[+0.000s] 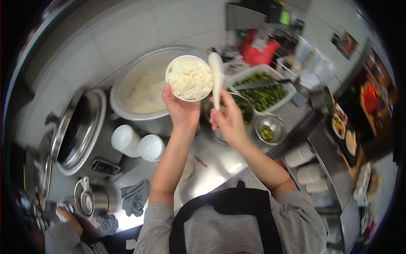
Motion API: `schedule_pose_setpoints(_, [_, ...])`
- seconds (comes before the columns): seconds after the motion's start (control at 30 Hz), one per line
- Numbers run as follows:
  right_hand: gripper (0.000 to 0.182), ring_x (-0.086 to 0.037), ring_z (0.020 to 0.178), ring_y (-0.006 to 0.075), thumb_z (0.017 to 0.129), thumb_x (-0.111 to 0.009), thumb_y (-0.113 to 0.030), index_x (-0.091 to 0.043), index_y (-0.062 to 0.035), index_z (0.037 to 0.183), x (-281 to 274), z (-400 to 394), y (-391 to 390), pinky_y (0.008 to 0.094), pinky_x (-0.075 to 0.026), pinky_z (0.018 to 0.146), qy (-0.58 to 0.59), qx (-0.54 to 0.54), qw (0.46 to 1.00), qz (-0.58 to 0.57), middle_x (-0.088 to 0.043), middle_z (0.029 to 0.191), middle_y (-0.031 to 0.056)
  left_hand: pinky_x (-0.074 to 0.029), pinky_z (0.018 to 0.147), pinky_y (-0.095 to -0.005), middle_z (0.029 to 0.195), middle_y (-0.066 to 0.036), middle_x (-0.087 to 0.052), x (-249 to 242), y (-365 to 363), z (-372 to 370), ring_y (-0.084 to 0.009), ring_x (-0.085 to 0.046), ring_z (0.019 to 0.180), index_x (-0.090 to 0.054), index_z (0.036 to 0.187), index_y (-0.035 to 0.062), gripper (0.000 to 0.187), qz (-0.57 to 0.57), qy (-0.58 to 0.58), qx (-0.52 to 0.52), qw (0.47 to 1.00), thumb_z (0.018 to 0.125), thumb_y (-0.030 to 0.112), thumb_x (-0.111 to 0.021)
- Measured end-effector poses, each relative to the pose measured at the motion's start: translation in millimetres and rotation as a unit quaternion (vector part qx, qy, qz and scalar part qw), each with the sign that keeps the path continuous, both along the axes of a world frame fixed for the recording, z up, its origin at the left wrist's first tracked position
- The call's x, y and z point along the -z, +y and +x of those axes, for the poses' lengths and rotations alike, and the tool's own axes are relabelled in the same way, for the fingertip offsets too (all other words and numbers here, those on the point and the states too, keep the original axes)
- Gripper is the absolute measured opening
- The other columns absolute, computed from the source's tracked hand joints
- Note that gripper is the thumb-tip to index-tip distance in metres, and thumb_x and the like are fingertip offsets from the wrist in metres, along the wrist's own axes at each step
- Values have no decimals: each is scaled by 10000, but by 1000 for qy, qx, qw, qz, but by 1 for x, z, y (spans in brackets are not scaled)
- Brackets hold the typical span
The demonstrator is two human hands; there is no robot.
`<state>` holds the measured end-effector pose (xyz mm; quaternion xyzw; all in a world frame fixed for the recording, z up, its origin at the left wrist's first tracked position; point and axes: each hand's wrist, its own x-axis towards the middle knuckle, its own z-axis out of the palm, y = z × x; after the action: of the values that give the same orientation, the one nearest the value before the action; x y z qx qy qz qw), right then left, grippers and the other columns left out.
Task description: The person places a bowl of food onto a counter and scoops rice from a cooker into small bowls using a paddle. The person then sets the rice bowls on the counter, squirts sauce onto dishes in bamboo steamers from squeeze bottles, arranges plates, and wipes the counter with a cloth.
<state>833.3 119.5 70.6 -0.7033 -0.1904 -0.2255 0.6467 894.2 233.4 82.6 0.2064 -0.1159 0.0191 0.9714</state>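
Note:
My left hand (182,111) holds up a white bowl (168,76) heaped with white rice (190,78). In my right hand (227,120) is a pale rice paddle (215,74), upright, its blade beside the bowl's right rim. Behind the bowl stands a large pot (120,95) with more rice in it. To the right of my right hand, chopped green vegetables (266,91) fill a white tray, and a small metal bowl (277,122) holds a few green pieces.
Stacked white bowls (151,148) stand below the pot. Farther left are metal lids (80,131), a metal pot with a ladle (86,199) and a grey cloth (134,197). A co-worker's arm (72,220) shows at the lower left. Cup stacks (311,173) sit at the right.

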Motion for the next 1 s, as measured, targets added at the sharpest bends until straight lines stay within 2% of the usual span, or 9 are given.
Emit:
schedule_pose_setpoints(0.1, [616,-507,855,323,746,-498,59,-333,-30,1332,9,-24,-63,337,-428,771,-111,127,961,-219,-465,1034,168,-358,980,-442,1287,-93,-463,6,-40,-23,-258,-443,1182,-397,1284,86,572,69,6,25,997,846,450,-447])
schedule_pose_setpoints(0.27, [418,-435,510,41,869,-524,-64,-417,26,1263,35,-77,-183,175,-337,450,109,97,970,196,-534,755,4,-395,918,-571,1308,-128,-443,33,-142,-65,-334,-450,1176,-404,1296,102,600,69,94,191,975,830,476,-362])
schedule_pose_setpoints(0.3, [409,-558,688,86,890,-507,-115,-420,36,1260,43,-91,-212,209,-443,581,107,94,968,207,-587,943,52,-391,914,-583,1306,-128,-445,41,-169,-73,-338,-448,1176,-408,1294,104,604,55,106,234,965,827,482,-358])
schedule_pose_setpoints(0.43, [398,-500,1077,143,910,-494,-184,-449,-22,1271,66,-142,-296,291,-413,897,167,91,913,362,-524,1203,64,-407,949,-451,1273,-116,-479,79,-294,-113,-288,-475,1156,-438,1265,81,565,85,134,373,914,854,455,-336])
schedule_pose_setpoints(0.53, [383,-549,860,91,898,-503,-189,-473,-23,1242,117,-175,-372,236,-451,676,164,271,858,403,-585,1046,26,-377,979,-444,1302,-121,-446,122,-386,-133,-266,-455,1179,-372,1298,55,563,146,134,469,861,916,462,-297])
schedule_pose_setpoints(0.73, [302,-600,865,190,846,-562,-175,-549,-10,1099,193,-251,-520,309,-482,733,198,397,779,445,-611,999,75,-348,992,-436,1260,-66,-494,204,-558,-183,-220,-476,1163,-418,1277,115,693,191,165,593,764,877,641,-210])
schedule_pose_setpoints(0.87, [284,-604,817,189,841,-549,-196,-543,-43,1080,233,-292,-598,310,-492,623,213,463,756,411,-614,963,81,-296,1025,-433,1236,-60,-513,215,-623,-199,-209,-447,1188,-454,1238,104,849,148,6,677,721,771,772,-216])
schedule_pose_setpoints(0.93, [341,-579,825,180,859,-532,-237,-538,-50,1144,229,-295,-619,316,-476,615,208,567,723,335,-594,1005,94,-269,1043,-432,1271,-85,-484,208,-611,-201,-221,-425,1208,-429,1255,78,914,227,59,599,765,743,800,-200])
schedule_pose_setpoints(1.0, [347,-579,836,182,875,-509,-271,-537,-67,1154,243,-308,-659,313,-468,623,230,580,730,278,-593,1013,95,-407,866,-369,1082,-83,-586,237,-617,-196,-209,-544,997,-523,1118,70,645,343,-162,517,767,767,609,-480])
